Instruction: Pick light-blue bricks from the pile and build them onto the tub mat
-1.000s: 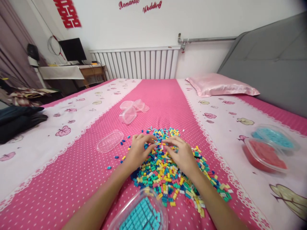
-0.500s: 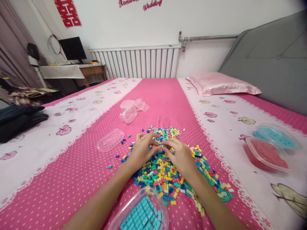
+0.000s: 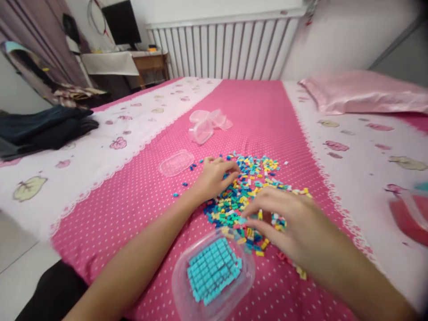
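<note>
One turquoise brick (image 3: 242,220) pinched between right fingers (image 3: 262,203).

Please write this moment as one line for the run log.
left hand: over mixed brick pile | right hand: seems to pinch turquoise piece | clear tub: near pile, turquoise bricks in rows

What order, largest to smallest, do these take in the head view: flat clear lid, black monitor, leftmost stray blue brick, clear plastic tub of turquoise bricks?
1. clear plastic tub, enlarged by nearness to the camera
2. black monitor
3. flat clear lid
4. leftmost stray blue brick
</note>
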`<state>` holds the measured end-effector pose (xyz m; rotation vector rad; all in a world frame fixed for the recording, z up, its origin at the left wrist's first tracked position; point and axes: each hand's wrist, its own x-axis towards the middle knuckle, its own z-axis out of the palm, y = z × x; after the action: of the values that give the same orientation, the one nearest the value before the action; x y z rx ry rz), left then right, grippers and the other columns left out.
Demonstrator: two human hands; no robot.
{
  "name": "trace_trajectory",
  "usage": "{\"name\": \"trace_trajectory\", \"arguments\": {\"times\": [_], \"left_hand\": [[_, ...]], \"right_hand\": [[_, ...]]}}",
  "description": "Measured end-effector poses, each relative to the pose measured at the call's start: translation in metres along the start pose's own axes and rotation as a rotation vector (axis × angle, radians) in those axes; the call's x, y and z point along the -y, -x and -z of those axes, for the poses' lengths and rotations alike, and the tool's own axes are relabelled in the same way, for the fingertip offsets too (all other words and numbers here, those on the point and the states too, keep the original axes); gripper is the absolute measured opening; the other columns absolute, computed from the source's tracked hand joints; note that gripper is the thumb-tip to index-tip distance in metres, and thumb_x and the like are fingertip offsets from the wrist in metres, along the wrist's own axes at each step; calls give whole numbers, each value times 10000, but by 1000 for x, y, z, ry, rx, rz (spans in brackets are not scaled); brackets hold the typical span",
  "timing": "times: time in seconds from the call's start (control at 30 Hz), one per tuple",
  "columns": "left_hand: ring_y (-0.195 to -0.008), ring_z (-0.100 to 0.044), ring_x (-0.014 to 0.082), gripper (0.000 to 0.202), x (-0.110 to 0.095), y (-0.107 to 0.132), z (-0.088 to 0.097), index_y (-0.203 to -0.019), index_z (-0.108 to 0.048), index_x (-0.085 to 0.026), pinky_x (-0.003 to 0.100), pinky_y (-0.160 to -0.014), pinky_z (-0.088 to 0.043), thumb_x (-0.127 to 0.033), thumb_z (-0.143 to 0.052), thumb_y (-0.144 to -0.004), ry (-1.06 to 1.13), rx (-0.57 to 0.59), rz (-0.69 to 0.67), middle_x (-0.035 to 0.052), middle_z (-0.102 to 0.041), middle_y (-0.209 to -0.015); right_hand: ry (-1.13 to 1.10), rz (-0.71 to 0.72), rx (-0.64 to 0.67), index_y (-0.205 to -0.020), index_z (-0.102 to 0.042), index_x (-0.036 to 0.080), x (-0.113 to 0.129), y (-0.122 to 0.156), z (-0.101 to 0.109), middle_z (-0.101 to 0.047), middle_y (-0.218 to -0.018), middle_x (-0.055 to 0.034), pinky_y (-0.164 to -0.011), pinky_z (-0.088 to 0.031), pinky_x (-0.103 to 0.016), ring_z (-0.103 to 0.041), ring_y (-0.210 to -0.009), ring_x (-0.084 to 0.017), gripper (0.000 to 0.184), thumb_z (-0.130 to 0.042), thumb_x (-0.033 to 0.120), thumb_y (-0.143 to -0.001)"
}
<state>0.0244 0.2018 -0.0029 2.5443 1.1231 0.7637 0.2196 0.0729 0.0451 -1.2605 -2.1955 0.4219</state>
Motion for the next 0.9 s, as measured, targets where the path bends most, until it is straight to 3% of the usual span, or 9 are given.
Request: {"name": "trace_trajectory", "arguments": {"times": [0.07, 0.23, 0.43, 0.7, 0.8, 0.9], "left_hand": [[-1014, -665, 213, 150, -1, 1, -3, -1021, -707, -225, 426, -1034, -290, -296, -575, -1015, -6, 4, 5, 6, -783, -1002], [-1033, -651, 214, 156, 0, 2, -9, -1047, -711, -228, 441, -1038, -259, -293, -573, -1015, 8, -27, 14, -4, -780, -1007], [-1085, -648, 229, 169, -2, 2, -4, -1031, -718, -208, 449, -1031, -259, -227, -551, -1013, 37, -46, 9, 7, -774, -1018], [-1131, -650, 271, 170, -4, 0, -4, -1017, -728, -200, 529, -1073, -310, -213, -559, -1008, 38, -73, -31, 26, -764, -1023], [-1114, -672, 248, 153, -7, 4, 17, -1029, -730, -208, 532, -1098, -336, -208, -581, -999, 75, -104, -24, 2, -762, -1017], [-1104, -690, 197, 244, -27, 35, 55, -1043, -740, -232, 447, -1064, -393, -229, -495, -1043, 167, -159, 2, -48, -736, -1042]], "right_hand": [[137, 139, 86, -807, -687, 281, 20, 12, -3, -698, -791, 37, -609, -421, -291, -657, -699, -158, 200, -663, 96, -878], [408, 316, 50, -752, -612, 275, 44, 28, -20, -627, -669, 11, -590, -303, -367, -558, -560, -205, 305, -459, 22, -828], [482, 308, 136, -837, -612, 264, 39, 33, -29, -653, -712, 20, -691, -242, -391, -625, -654, -230, 237, -488, 62, -846], [560, 322, 259, -991, -627, 272, 34, 39, -31, -693, -837, 7, -704, -212, -415, -620, -716, -235, 204, -538, 125, -880], [566, 314, 256, -968, -613, 271, 33, 41, -29, -662, -804, 20, -691, -203, -403, -604, -680, -224, 185, -520, 124, -905], [540, 290, 235, -951, -615, 271, 35, 41, -26, -656, -812, 23, -708, -224, -401, -593, -662, -209, 217, -508, 89, -898]]}}
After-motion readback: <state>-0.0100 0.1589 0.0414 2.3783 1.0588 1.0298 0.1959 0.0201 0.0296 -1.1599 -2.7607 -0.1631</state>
